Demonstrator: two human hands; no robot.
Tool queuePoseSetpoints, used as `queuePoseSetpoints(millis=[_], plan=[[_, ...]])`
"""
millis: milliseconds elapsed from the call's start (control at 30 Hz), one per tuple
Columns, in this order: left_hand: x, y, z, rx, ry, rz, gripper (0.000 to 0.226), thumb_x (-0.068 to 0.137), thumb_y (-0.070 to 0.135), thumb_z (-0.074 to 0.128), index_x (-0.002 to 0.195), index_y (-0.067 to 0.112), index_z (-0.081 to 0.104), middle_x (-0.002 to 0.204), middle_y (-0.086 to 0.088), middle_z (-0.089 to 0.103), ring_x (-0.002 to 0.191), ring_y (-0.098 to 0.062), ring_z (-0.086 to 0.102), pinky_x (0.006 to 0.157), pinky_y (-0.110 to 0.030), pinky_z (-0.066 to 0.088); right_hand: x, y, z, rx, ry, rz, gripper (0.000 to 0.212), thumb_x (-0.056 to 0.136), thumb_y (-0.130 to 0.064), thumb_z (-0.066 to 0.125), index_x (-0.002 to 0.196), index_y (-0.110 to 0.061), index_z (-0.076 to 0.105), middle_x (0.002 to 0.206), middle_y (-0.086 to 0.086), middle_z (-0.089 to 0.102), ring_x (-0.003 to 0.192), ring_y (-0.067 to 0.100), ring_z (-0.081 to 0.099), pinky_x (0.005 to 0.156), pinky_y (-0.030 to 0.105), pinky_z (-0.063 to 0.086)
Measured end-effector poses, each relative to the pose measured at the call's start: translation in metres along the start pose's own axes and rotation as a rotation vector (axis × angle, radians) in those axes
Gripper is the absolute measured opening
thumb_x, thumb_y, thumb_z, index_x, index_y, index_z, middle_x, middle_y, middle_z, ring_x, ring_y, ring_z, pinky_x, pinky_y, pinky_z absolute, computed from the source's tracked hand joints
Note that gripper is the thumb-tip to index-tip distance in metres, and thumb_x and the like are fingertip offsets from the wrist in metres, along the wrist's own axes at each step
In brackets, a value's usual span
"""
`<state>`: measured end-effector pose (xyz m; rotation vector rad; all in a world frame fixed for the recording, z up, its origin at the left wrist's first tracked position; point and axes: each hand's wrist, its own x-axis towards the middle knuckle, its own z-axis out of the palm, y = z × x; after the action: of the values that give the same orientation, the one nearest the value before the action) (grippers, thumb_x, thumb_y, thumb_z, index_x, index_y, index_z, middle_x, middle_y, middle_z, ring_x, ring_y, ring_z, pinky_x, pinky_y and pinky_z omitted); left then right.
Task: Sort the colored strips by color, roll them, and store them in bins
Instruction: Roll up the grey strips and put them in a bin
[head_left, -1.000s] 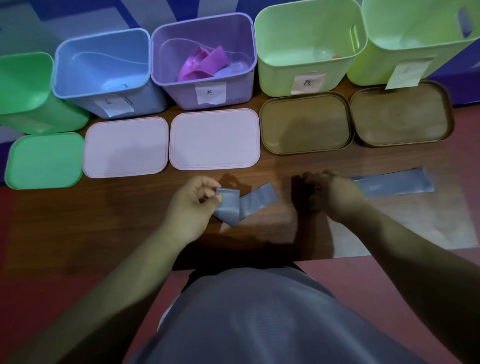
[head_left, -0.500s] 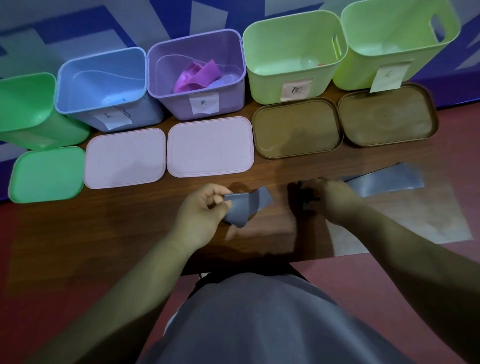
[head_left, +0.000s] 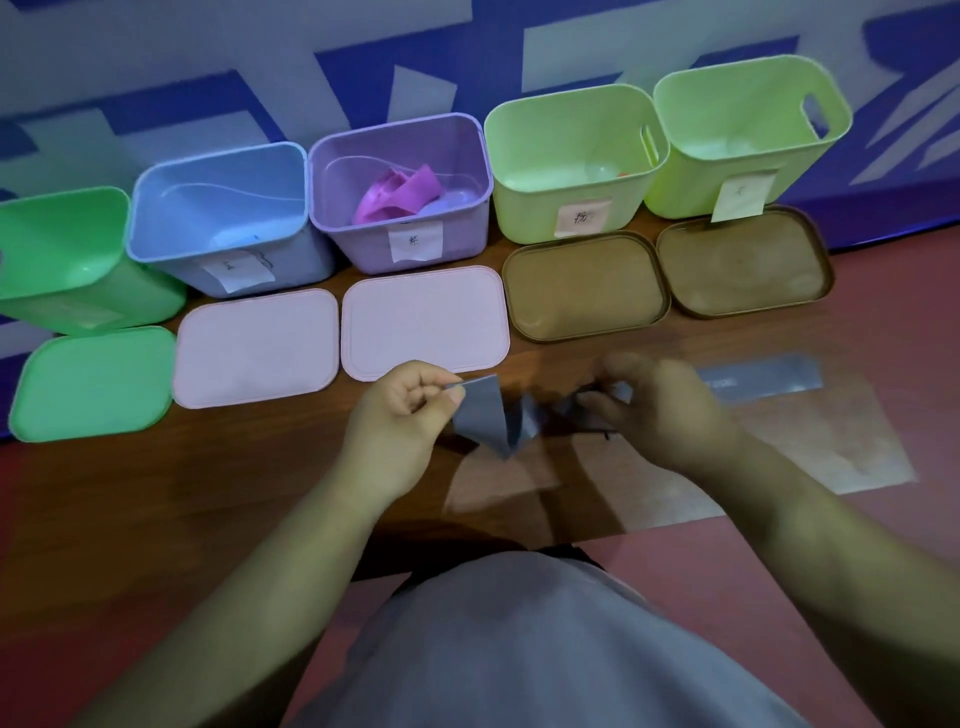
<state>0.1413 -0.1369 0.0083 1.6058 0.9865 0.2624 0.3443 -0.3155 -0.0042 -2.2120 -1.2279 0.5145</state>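
Grey strip (head_left: 485, 415): matte, sagged in a V just above the wooden table (head_left: 208, 493). Left hand (head_left: 400, 421) pinched one end; right hand (head_left: 660, 410), fingers curled, pinched further along. Tail lay flat rightward.

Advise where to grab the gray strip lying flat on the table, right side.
Likely pinch its free right end, coming from the right. The gray strip lies flat on the table, so only an edge lifts, and its left end is hidden behind the right hand.
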Motion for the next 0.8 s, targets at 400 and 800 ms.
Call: queuePoseSetpoints(millis=[400, 800], plan=[[-0.027, 0.058, -0.063, -0.255, 0.002, 0.161, 0.021, 0.088, -0.001, 0.068, 0.082, 0.018, 0.074, 0.072, 0.005, 0.074, 0.068, -0.007, 0.065, 0.068, -0.018, 0.052, 0.000, -0.137, 0.002, 0.604, 0.116, -0.209, 0.013, 0.077, -0.010, 0.081, 0.087, -0.018, 0.078, 0.103, 0.003, 0.064, 0.104, 0.017, 0.063, 0.091, 0.028, 0.048], [-0.057, 0.072, -0.121, -0.607, -0.138, -0.005, 0.013, 0.074, 0.007, 0.066, 0.072, 0.012, 0.078, 0.079, -0.003, 0.076, 0.072, -0.013, 0.071, 0.070, -0.028, 0.056, 0.009, -0.211, 0.024, 0.902, 0.156, -0.191, 0.014, 0.070, -0.010, 0.079, 0.082, -0.016, 0.078, 0.103, 0.004, 0.075, 0.103, 0.019, 0.070, 0.086, 0.029, 0.055]])
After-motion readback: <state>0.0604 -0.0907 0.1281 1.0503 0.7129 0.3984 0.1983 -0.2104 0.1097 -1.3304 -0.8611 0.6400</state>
